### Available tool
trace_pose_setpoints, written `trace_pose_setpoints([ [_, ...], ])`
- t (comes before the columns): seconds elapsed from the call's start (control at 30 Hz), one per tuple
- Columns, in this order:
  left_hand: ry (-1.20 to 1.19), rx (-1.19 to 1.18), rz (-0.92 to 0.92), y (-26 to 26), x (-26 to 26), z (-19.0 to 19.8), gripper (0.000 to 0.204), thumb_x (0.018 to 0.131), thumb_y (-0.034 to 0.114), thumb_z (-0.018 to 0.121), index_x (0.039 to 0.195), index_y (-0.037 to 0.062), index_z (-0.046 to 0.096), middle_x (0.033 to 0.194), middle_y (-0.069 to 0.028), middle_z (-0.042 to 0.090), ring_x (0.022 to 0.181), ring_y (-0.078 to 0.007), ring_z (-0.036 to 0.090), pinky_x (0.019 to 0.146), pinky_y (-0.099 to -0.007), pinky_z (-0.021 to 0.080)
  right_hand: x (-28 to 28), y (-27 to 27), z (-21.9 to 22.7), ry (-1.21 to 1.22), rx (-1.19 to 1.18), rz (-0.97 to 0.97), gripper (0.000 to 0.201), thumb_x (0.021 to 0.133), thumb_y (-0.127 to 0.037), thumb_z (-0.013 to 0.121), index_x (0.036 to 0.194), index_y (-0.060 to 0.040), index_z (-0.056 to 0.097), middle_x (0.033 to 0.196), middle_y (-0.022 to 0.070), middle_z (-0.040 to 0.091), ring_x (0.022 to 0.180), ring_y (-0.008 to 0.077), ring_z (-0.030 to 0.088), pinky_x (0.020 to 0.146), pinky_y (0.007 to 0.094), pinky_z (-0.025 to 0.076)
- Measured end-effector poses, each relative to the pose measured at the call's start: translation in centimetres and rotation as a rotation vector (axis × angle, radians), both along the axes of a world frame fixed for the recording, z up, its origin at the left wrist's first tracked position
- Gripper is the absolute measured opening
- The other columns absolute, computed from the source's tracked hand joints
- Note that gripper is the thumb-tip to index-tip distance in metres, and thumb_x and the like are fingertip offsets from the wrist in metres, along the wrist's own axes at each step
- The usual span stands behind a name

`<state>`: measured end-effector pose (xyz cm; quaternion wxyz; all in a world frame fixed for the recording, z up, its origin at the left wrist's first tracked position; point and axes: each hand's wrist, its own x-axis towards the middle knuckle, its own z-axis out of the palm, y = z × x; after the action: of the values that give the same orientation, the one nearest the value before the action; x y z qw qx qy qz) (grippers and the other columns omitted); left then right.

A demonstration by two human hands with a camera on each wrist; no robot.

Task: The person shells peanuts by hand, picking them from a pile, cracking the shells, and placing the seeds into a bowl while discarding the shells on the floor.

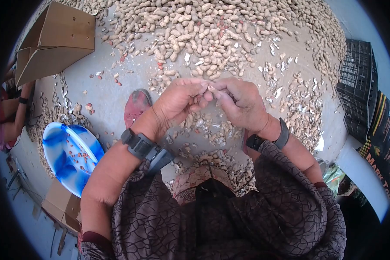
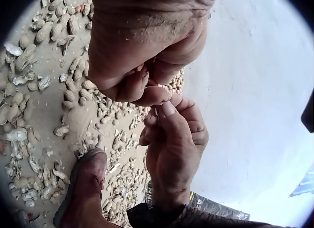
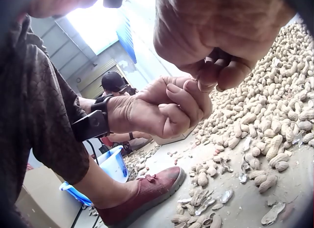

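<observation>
Both hands meet in front of me over a grey floor. My left hand [image 1: 202, 93] and right hand [image 1: 219, 92] pinch one small peanut [image 1: 211, 88] between their fingertips. In the left wrist view the left hand [image 2: 147, 93] fills the top and the right hand's fingers [image 2: 169, 112] curl up against it. From the right wrist the right hand [image 3: 211, 78] is close above and the left hand [image 3: 189, 93] is curled just below it. The nut is mostly hidden by the fingers. A big pile of unshelled peanuts [image 1: 195, 30] lies just beyond the hands.
A blue and white bowl [image 1: 52, 130] with red kernels sits at my left. Empty shells [image 1: 303, 108] litter the floor at right and below the hands. My red shoe [image 1: 136, 106] is under the left hand. A cardboard box [image 1: 56, 39] lies far left, a black crate [image 1: 355, 86] far right.
</observation>
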<state>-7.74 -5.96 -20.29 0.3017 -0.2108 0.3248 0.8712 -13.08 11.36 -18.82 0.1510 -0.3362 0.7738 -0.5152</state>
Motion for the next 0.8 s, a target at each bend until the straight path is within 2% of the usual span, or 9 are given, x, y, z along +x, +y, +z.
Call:
trace_pose_setpoints([
  [0.13, 0.000, -0.054, -0.012, -0.6, 0.1, -0.3, 0.021, 0.086, 0.012, 0.049, 0.101, -0.0014, 0.056, 0.071, -0.0013, 0.056, 0.052, -0.0049, 0.040, 0.045, -0.0174, 0.028, -0.2, 1.0, 0.6, -0.236, 0.143, -0.010, 0.008, 0.074, -0.005, 0.056, 0.082, -0.0044, 0.057, 0.060, 0.0102, 0.054, 0.051, 0.0226, 0.054, 0.048, 0.0280, 0.041],
  [0.2, -0.084, -0.119, 0.052, -1.4, -0.2, -0.1, 0.022, 0.087, 0.013, 0.047, 0.102, -0.0013, 0.055, 0.069, 0.0001, 0.054, 0.052, -0.0041, 0.040, 0.044, -0.0170, 0.028, -1.0, 1.7, -0.1, -0.292, 0.295, 0.308, 0.008, 0.075, -0.013, 0.058, 0.080, -0.0061, 0.057, 0.058, 0.0117, 0.053, 0.050, 0.0250, 0.054, 0.048, 0.0309, 0.041],
  [0.23, -0.085, -0.119, 0.053, -1.5, -0.2, 0.2, 0.022, 0.087, 0.013, 0.047, 0.102, -0.0013, 0.055, 0.069, 0.0001, 0.054, 0.052, -0.0041, 0.040, 0.044, -0.0170, 0.028, -1.0, 1.9, -0.4, -0.292, 0.295, 0.310, 0.008, 0.075, -0.013, 0.058, 0.080, -0.0061, 0.057, 0.058, 0.0117, 0.053, 0.050, 0.0250, 0.054, 0.048, 0.0309, 0.041],
  [0.3, -0.175, -0.193, 0.155, -1.7, -0.5, 0.7, 0.023, 0.087, 0.012, 0.045, 0.103, -0.0014, 0.054, 0.068, 0.0004, 0.054, 0.051, -0.0033, 0.040, 0.042, -0.0158, 0.027, -1.0, 2.2, -1.0, -0.106, 0.437, 0.383, 0.011, 0.077, -0.015, 0.059, 0.077, -0.0041, 0.057, 0.059, 0.0113, 0.051, 0.051, 0.0227, 0.050, 0.049, 0.0292, 0.039],
  [0.33, -0.175, -0.192, 0.156, -1.8, -0.5, 0.7, 0.023, 0.087, 0.012, 0.045, 0.103, -0.0014, 0.054, 0.068, 0.0004, 0.054, 0.051, -0.0033, 0.040, 0.042, -0.0158, 0.027, -1.2, 2.2, -1.6, -0.106, 0.438, 0.384, 0.011, 0.077, -0.015, 0.059, 0.077, -0.0041, 0.057, 0.059, 0.0113, 0.051, 0.051, 0.0227, 0.050, 0.049, 0.0292, 0.039],
  [0.4, -0.133, -0.199, 0.165, -1.9, -0.4, 0.6, 0.022, 0.086, 0.009, 0.044, 0.103, -0.0016, 0.054, 0.068, 0.0003, 0.054, 0.051, -0.0027, 0.040, 0.042, -0.0154, 0.027, -1.8, 1.9, -3.3, 0.018, 0.579, 0.227, 0.012, 0.075, -0.016, 0.060, 0.079, -0.0051, 0.057, 0.064, 0.0129, 0.053, 0.057, 0.0293, 0.052, 0.053, 0.0333, 0.041],
  [0.5, -0.088, -0.204, 0.117, -2.0, 0.0, 0.3, 0.022, 0.086, 0.008, 0.043, 0.102, -0.0018, 0.054, 0.068, 0.0002, 0.054, 0.051, -0.0027, 0.042, 0.044, -0.0150, 0.028, -1.9, 1.3, -5.9, 0.090, 0.515, 0.175, 0.015, 0.073, -0.015, 0.060, 0.086, -0.0068, 0.057, 0.071, 0.0134, 0.056, 0.066, 0.0328, 0.054, 0.058, 0.0367, 0.044],
  [0.6, -0.111, -0.210, 0.110, -1.8, 0.0, 0.5, 0.022, 0.087, 0.010, 0.044, 0.102, -0.0017, 0.054, 0.068, 0.0003, 0.054, 0.053, -0.0030, 0.044, 0.045, -0.0147, 0.029, -1.3, 1.0, -8.0, 0.200, 0.575, 0.270, 0.015, 0.069, -0.012, 0.057, 0.081, -0.0036, 0.053, 0.068, 0.0155, 0.055, 0.067, 0.0338, 0.057, 0.061, 0.0421, 0.044],
  [0.8, -0.126, -0.192, 0.160, -1.7, 0.1, 0.4, 0.021, 0.086, 0.010, 0.046, 0.102, -0.0015, 0.054, 0.070, 0.0003, 0.055, 0.054, -0.0034, 0.046, 0.045, -0.0138, 0.030, -1.0, 1.5, -9.7, 0.244, 0.653, 0.238, 0.024, 0.067, -0.008, 0.057, 0.090, -0.0032, 0.051, 0.072, 0.0169, 0.056, 0.072, 0.0336, 0.058, 0.062, 0.0410, 0.045],
])
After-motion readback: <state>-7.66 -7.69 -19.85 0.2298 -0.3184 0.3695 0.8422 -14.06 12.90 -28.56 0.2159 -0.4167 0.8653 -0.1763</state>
